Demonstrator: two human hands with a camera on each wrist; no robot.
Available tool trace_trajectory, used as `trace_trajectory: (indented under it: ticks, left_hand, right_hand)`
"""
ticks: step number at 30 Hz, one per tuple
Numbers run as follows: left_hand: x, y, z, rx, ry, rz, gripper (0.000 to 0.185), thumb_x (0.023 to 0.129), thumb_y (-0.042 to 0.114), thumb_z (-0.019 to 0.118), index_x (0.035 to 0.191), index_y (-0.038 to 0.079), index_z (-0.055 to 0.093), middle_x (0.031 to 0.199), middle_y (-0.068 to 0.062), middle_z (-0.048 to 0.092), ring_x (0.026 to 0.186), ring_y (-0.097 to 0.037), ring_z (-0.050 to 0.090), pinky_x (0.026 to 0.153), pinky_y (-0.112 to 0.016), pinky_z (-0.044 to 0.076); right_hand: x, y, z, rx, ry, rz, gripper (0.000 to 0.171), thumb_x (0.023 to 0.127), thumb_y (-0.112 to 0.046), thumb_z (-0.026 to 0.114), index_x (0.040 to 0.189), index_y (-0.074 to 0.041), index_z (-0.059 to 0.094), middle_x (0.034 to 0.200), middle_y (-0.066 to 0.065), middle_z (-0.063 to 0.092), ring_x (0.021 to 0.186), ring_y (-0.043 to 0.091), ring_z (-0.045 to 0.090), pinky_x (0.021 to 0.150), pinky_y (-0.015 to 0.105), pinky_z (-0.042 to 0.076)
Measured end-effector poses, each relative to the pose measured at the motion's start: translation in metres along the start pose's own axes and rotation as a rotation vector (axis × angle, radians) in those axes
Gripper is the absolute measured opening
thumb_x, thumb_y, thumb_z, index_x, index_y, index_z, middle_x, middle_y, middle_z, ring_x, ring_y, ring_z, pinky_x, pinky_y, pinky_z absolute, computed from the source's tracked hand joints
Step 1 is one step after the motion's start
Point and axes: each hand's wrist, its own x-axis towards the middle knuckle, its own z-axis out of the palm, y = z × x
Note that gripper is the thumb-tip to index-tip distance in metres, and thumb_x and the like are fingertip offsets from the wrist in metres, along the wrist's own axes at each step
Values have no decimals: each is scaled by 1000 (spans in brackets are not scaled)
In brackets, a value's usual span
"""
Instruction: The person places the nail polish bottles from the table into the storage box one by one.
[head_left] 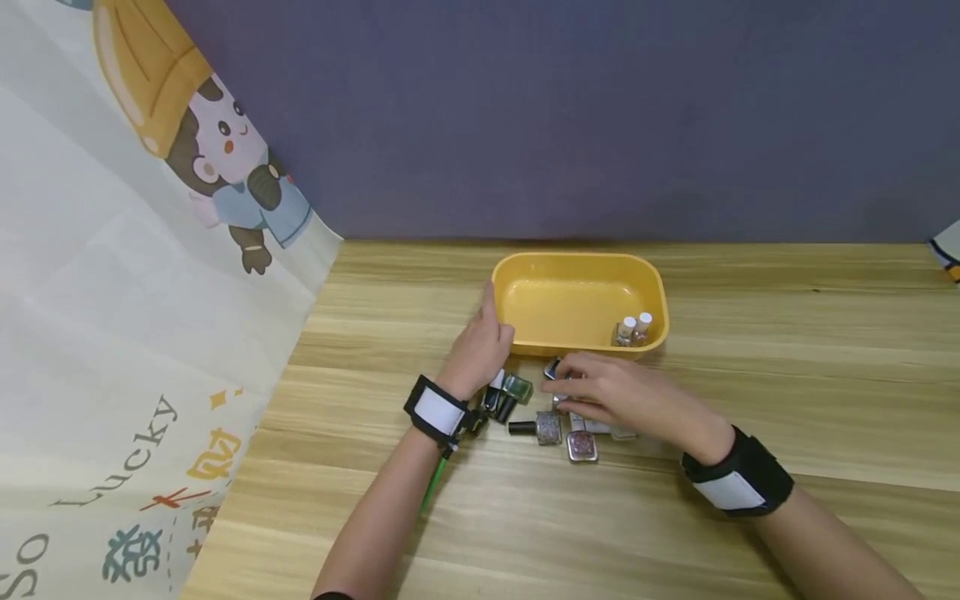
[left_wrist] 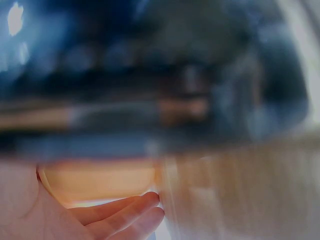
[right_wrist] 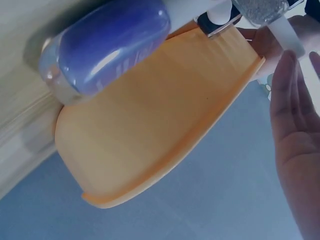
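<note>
Presently, the right hand (head_left: 611,392) is over a loose cluster of small bottles on the tabletop (head_left: 787,350), just in front of the yellow tray (head_left: 562,304); its grip appears closed, pinching the cap of a white-capped glitter bottle (right_wrist: 260,11). The left hand (head_left: 474,350) touches the tray's near left corner, one finger along the left rim; whether that grip pinches the wall cannot be told. Two small bottles, one of them a clear-sided bottle (head_left: 623,333), stand in the tray's near right corner. Handling, by judgement: the bottles look to be glass, rigid, light, smooth enough to slip and liable to chip if knocked together. The cap gives the best hold provided it is tight; failing that, the flat glass sides. The tray appears thin, stiff plastic, best steadied at the rim. As to edges, the raised near wall is the main obstruction, and a dark panel (head_left: 570,125) limits reach behind. A green bottle (head_left: 517,387) and a black-capped glitter bottle (head_left: 548,427) lie between the hands, with a reddish glitter bottle (head_left: 582,447) nearer the person. Freest room is above the rim, over the tray's left floor, and rightward along the tabletop.
</note>
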Motion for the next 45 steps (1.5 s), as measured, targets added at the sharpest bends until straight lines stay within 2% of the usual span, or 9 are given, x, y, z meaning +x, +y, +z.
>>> trace_trajectory:
  ticks: [6,10,13,22,26,29,36,45]
  left_hand:
    - [-3,0,2,-5,-7,-12,76,101,21,38,159,7,-9,138,-25,53,58,-21,49,56,-33,46]
    - [-4,-2,3,4,9,2,76,100,19,39,159,5,-6,146,-25,47,80,-24,57,72,-38,51]
    - [-3,-5,4,12,20,15,76,100,18,40,159,4,-5,151,-25,41,86,-25,57,77,-38,50]
    - [-4,-10,5,10,19,6,76,100,20,38,159,5,-6,153,-24,40,68,-23,52,63,-34,46]
    - [-6,-10,5,0,13,6,75,100,22,37,159,6,-6,153,-23,39,68,-23,52,65,-35,47]
    - [-6,-9,6,-3,7,4,75,99,23,36,159,6,-7,155,-23,36,75,-23,53,70,-35,48]
    - [-3,-9,6,-4,24,16,76,99,19,39,159,7,-7,145,-24,48,61,-20,48,60,-33,44]
    - [1,-4,3,13,16,13,76,100,21,38,159,8,-7,148,-25,45,63,-21,49,61,-33,45]
  right_hand:
    - [-1,1,2,37,-21,18,13,87,-15,76,100,-13,74,103,-5,63,86,2,60,72,20,54]
    - [-1,5,5,87,-20,12,11,86,-11,76,97,-12,74,102,-5,63,86,3,60,73,20,54]
    - [0,7,7,96,-21,6,12,86,-10,76,98,-11,74,101,-4,64,86,4,62,73,20,54]
    - [6,6,7,50,-102,28,13,89,-15,73,101,-10,74,95,-4,67,85,5,62,75,23,55]
    - [10,5,3,58,-170,47,10,90,-14,71,99,-11,74,93,-6,66,84,3,60,75,23,55]
    - [11,5,0,73,-203,63,8,90,-14,71,97,-12,74,92,-7,66,82,1,59,73,21,55]
    - [12,8,-1,86,-189,58,7,90,-13,72,96,-12,74,91,-7,66,82,1,60,74,19,55]
    - [11,11,-8,88,-167,68,4,91,-10,69,90,-14,71,87,-8,63,78,0,57,69,20,54]
